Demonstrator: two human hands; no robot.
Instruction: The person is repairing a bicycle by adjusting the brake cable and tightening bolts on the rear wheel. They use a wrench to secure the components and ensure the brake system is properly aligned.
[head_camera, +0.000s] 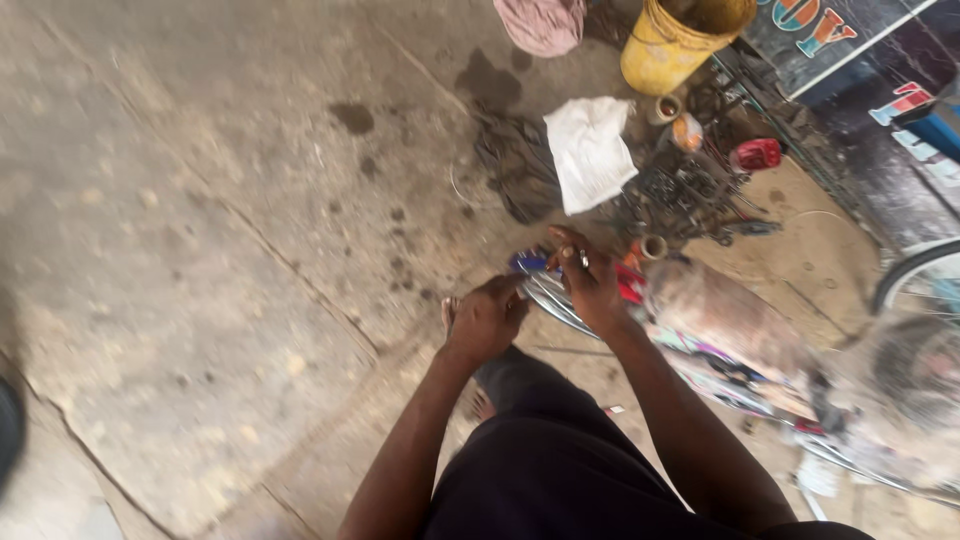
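Both my hands are on a shiny metal bicycle rim (552, 297) that lies low in front of me over the concrete ground. My left hand (487, 318) is curled around the rim's near edge. My right hand (590, 280) grips the rim a little farther on, fingers bent, with a small metal piece (583, 258) showing at its fingers. Red and blue parts (630, 285) sit right beside the hands. My dark-clothed legs fill the lower middle of the view.
A yellow bucket (672, 45) stands at the top, with a white cloth (590, 150) and a dark rag (515, 160) below it. A heap of dark metal parts (690, 195) and a red can (757, 154) lie right. A bicycle wheel (915, 275) shows at the right edge.
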